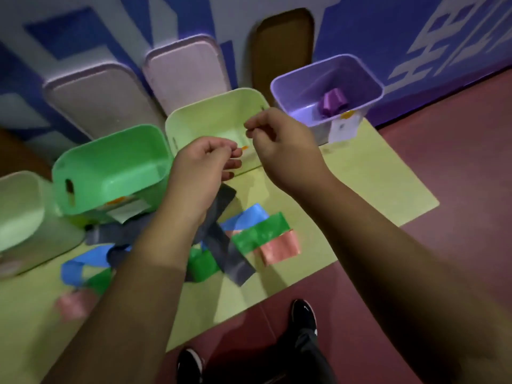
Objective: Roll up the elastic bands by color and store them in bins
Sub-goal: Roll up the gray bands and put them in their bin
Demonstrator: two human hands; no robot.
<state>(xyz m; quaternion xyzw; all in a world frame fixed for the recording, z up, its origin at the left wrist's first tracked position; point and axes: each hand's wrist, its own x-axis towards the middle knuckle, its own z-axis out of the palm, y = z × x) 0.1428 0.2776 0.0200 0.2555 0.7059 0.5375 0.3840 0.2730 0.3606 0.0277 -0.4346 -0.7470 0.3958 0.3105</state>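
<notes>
- The left hand (pixel 205 162) and right hand (pixel 277 137) hover over the pale green bin (pixel 210 109) at frame centre. Both have fingers curled to the thumb, with no band visible in either.
- The loose bands lie below the hands at lower centre, nearer the left.
- The grey band (pixel 237 266) runs diagonally, upper left to lower right.

Table: yellow-green table (pixel 374 184), spanning the left and centre of the frame.
Bins: pale bin (pixel 16 217) at the left edge, green bin (pixel 116 167) beside it, light green bin (pixel 210 115) at centre, purple bin (pixel 327 58) upper right.
Bands: grey bands (pixel 221 245), blue band (pixel 246 217), green band (pixel 260 234) and pink band (pixel 279 248) overlap at centre.
</notes>
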